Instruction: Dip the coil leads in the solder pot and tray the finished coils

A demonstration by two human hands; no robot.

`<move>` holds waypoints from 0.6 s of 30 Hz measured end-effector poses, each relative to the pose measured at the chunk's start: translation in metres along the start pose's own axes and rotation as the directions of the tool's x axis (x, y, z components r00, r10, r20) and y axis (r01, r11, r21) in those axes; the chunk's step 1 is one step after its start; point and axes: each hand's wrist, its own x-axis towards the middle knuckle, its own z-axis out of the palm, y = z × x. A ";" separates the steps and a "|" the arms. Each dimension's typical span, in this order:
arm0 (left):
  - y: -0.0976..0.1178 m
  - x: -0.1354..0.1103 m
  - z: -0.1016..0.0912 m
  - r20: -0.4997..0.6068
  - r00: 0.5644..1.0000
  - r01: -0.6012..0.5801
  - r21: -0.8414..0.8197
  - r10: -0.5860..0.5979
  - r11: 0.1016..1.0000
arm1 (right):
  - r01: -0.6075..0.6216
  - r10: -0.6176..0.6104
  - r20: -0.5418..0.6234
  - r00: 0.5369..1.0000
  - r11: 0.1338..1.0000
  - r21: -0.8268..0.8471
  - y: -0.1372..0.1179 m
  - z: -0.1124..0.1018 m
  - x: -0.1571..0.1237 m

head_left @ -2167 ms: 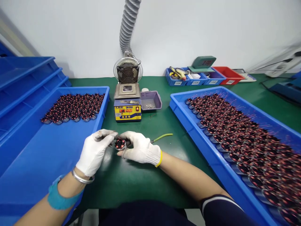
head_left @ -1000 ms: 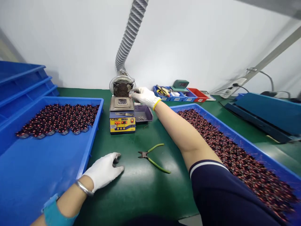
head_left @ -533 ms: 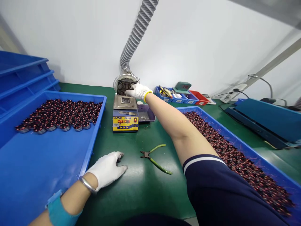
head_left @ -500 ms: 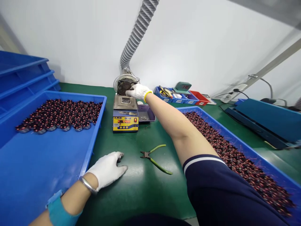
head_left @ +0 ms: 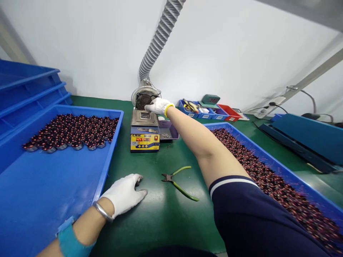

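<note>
My right hand (head_left: 158, 106), in a white glove with a yellow cuff, reaches over the small solder pot (head_left: 145, 123) with a lit red digital display. Its fingers are pinched together just above the pot's square opening; whatever they hold is too small to make out. On the green table my left hand (head_left: 125, 194), also gloved, rests with thumb and fingers apart and nothing in it. Diagonal cutters (head_left: 180, 180) with green handles lie spread to the right of it.
Left stands a blue tray (head_left: 107, 157) with many round black-and-red wound parts. At right, another blue tray (head_left: 264, 165) holds parts with upright wires. Behind the pot are a fume hose (head_left: 160, 37) and a purple bin (head_left: 173, 134). Small bins (head_left: 206, 115) line the back.
The view has shifted slightly, so everything sits a little further right and lower. The digits on the pot's display have changed. Both hands keep nearly the same place and pose.
</note>
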 end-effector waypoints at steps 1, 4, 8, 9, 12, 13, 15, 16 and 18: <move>0.000 0.000 0.000 -0.001 1.000 -0.002 0.000 0.002 1.000 | -0.009 0.008 -0.013 1.000 1.000 -0.021 -0.001 0.000 -0.001; 0.000 -0.001 0.000 -0.001 1.000 -0.007 -0.011 0.007 1.000 | -0.032 0.028 -0.047 0.998 0.996 -0.084 -0.003 -0.001 -0.004; 0.001 -0.002 -0.001 -0.002 1.000 -0.007 -0.003 0.007 1.000 | -0.029 0.026 -0.043 0.999 0.996 -0.086 0.000 -0.009 -0.010; 0.002 -0.002 -0.001 0.000 1.000 -0.007 0.003 0.007 1.000 | -0.024 0.023 -0.030 0.999 0.999 -0.041 0.001 -0.012 -0.013; 0.001 -0.001 -0.001 0.001 1.000 -0.009 0.014 0.009 1.000 | -0.005 -0.007 0.047 0.999 0.970 0.245 0.007 -0.020 -0.025; 0.000 -0.001 -0.001 0.001 1.000 -0.009 0.012 0.009 1.000 | -0.001 -0.028 0.077 0.997 0.934 0.358 0.009 -0.022 -0.030; -0.001 0.000 0.000 0.002 1.000 -0.009 0.003 0.009 1.000 | -0.004 -0.082 0.137 0.987 0.845 0.534 0.011 -0.024 -0.043; -0.002 0.000 0.001 0.004 1.000 -0.009 -0.002 0.009 1.000 | -0.006 -0.111 0.163 0.980 0.810 0.587 0.012 -0.025 -0.049; -0.003 0.001 0.002 -0.001 1.000 -0.009 -0.003 0.009 1.000 | -0.006 -0.129 0.178 0.976 0.795 0.607 0.013 -0.027 -0.062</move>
